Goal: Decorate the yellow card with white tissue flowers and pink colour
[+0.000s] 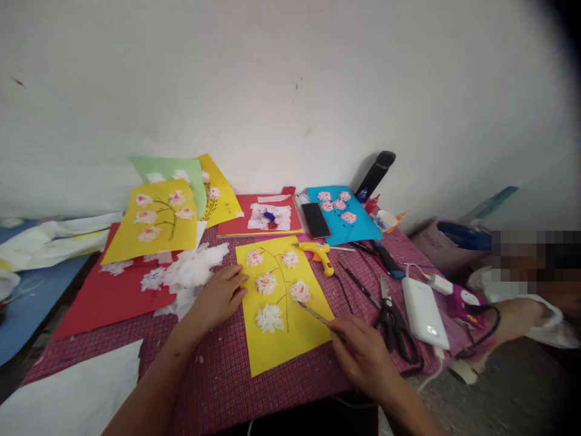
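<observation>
A yellow paper sheet (290,339) with several tissue flowers and a drawn stem lies in front of me on the checked red cloth (213,375). My left hand (220,297) rests with fingers spread on the sheet's left edge, pinning it down. My right hand (361,351) is closed on a thin brush (313,313), whose tip touches the pink flower (300,291) at the sheet's right side. A white flower (269,317) sits lower on the sheet.
A yellow glue gun (320,253), pens, black scissors (394,321) and a white power bank (424,312) lie to the right. Loose white tissue (193,269), red, yellow, green and blue flower sheets and a phone (315,220) sit behind. Another person's arm (521,315) is at right.
</observation>
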